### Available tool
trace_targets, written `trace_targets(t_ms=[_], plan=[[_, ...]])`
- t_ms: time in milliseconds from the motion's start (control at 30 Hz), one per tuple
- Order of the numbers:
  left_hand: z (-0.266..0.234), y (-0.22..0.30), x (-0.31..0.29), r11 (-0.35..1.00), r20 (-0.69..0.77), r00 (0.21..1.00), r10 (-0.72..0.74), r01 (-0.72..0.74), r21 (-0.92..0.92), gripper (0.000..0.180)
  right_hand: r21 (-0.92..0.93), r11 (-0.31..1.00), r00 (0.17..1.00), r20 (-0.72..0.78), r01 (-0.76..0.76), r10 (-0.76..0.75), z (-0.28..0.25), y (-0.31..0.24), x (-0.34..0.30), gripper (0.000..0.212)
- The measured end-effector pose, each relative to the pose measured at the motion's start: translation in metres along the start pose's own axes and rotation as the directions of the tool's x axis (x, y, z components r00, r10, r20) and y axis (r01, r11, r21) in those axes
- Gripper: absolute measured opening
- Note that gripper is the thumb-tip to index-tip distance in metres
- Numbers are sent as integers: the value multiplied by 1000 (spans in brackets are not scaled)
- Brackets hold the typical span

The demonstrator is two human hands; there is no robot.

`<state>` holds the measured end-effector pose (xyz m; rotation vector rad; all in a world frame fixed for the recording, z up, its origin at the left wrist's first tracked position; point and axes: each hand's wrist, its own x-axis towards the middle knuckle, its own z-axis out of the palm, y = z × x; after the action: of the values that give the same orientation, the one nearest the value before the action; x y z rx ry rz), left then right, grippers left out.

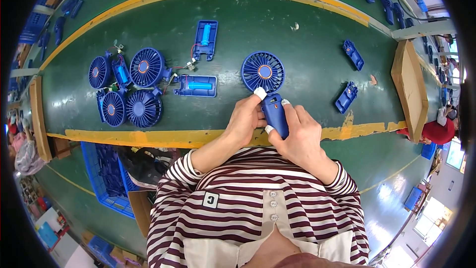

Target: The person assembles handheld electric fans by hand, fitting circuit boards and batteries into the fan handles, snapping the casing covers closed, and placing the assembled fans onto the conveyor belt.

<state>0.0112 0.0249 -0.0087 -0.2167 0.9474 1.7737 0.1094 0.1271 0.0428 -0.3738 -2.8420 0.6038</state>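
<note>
A blue handheld fan (275, 115) lies between my hands near the front edge of the green table, its round grille head pointing away from me. My left hand (245, 120) closes on the neck side of its handle, with the thumb just below the grille. Wrapped around the right side of the handle is my right hand (298, 133), thumb and fingers pressing on it. White covers sit on several of my fingertips. Left of the fan lie two open handle shells with light-blue batteries, one upper (205, 39) and one lower (197, 86), wired to small circuit boards.
At the left, several blue fan heads (147, 67) lie clustered with wired parts. Two empty blue handle shells, one upper (353, 55) and one lower (346, 97), lie to the right. A cardboard tray (410, 87) stands at the right end. Below the table's left side is a blue crate (91, 168) of blue parts.
</note>
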Motion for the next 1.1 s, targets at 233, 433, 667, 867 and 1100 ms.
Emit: trace_targets(t_ms=[233,433,667,867,1100], plan=[[1,2,-1,999,-5,1000,8,-7,54,40,-18,1000,999,31,15,-15,1,0,2,49],[6,0,3,991,-74,997,-4,14,136,23,-78,993,996,-1,89,-90,3,2,1,47],[8,0,4,983,-106,994,-14,33,179,22,-81,995,997,41,66,-63,2,5,-2,50],[2,-1,6,982,-111,994,-19,40,185,26,1,999,999,31,44,-44,-5,3,-3,51],[5,3,-3,967,72,991,116,-129,219,26,588,593,832,447,-551,330,17,26,-6,40]])
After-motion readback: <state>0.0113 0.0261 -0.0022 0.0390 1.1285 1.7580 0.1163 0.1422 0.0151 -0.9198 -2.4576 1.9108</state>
